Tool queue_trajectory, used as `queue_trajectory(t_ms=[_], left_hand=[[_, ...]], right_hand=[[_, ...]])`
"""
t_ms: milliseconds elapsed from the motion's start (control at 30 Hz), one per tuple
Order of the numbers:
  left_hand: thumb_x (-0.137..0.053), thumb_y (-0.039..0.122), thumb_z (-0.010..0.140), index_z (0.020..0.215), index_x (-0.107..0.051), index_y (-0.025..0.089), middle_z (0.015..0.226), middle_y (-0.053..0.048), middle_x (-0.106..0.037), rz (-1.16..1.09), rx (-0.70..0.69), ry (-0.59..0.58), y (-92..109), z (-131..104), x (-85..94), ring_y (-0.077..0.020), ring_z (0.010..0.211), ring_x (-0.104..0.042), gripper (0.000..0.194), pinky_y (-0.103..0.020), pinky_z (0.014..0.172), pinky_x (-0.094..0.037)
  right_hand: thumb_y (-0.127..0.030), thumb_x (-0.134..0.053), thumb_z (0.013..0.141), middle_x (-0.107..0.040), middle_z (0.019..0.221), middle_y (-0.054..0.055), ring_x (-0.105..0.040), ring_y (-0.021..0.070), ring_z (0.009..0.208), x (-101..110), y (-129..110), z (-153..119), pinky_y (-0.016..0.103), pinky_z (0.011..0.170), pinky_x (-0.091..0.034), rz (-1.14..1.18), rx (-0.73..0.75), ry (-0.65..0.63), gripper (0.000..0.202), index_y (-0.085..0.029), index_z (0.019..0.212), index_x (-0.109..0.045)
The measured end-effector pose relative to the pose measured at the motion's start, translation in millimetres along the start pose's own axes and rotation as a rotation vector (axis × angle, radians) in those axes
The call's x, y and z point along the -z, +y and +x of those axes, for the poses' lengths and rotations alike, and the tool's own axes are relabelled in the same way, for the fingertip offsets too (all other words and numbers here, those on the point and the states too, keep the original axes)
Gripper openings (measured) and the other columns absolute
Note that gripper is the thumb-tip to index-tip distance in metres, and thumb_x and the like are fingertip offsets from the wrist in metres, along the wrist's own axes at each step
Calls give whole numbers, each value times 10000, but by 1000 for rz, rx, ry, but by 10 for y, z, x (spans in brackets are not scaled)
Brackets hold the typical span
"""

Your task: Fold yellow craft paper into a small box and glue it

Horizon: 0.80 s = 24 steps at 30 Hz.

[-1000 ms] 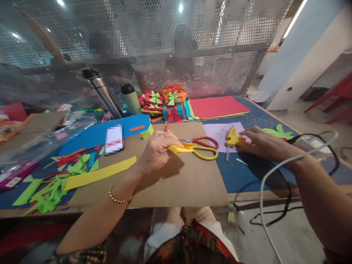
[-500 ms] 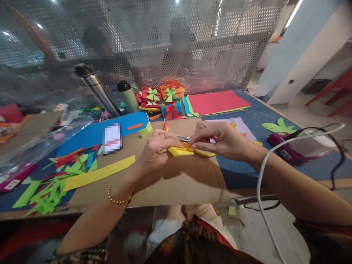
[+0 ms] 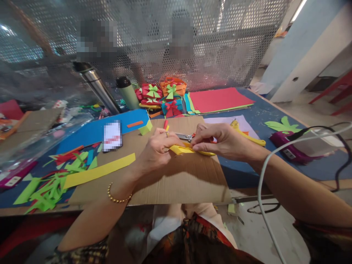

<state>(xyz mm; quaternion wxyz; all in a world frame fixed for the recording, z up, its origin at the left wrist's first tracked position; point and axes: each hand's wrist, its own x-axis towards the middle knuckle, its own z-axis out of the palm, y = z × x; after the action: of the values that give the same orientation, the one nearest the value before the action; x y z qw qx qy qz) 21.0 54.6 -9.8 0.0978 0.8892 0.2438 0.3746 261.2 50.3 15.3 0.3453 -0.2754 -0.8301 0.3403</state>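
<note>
A folded yellow paper piece [image 3: 180, 149] is pinched between my two hands, above a brown cardboard sheet [image 3: 176, 183]. My left hand [image 3: 158, 148] grips its left end, fingers closed. At the right end, the closed fingers of my right hand [image 3: 216, 138] hold the same paper. Scissors [image 3: 187, 137] with metal blades lie just behind the paper; their handles are partly hidden by my right hand. A long yellow strip [image 3: 101, 171] rests on the cardboard to the left of my left wrist.
Green and red scraps [image 3: 52, 190] lie at the left, near a phone [image 3: 112, 135]. Behind are bottles [image 3: 128, 93], small paper bags [image 3: 172, 91] and red sheets [image 3: 220, 99]. A white cable [image 3: 261, 183] crosses in front of my right forearm, near a purple device [image 3: 288, 146].
The yellow paper is tilted a little differently between my fingers, and my right hand has shifted slightly. Both hands still hold the paper. The view has moved slightly.
</note>
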Motion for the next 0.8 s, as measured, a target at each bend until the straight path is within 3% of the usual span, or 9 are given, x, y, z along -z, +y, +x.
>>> queue_trajectory(t_ms=[467, 800], left_hand=[[-644, 109, 926, 857, -712, 201, 836, -5, -748, 34, 29, -17, 98, -26, -9, -167, 752, -591, 133, -354, 788, -423], [-630, 65, 881, 759, -648, 198, 698, 22, -647, 42, 4, -18, 106, -5, 1, -142, 671, -534, 182, -300, 691, -427]], right_hand=[[-314, -705, 865, -636, 722, 3, -521, 115, 657, 14, 17, -13, 275, 623, -379, -35, -83, -18, 164, -175, 844, -789], [-234, -647, 933, -623, 718, 12, -488, 100, 630, -21, 2, -52, 253, 598, -352, -227, 31, 2, 170, -149, 852, -770]])
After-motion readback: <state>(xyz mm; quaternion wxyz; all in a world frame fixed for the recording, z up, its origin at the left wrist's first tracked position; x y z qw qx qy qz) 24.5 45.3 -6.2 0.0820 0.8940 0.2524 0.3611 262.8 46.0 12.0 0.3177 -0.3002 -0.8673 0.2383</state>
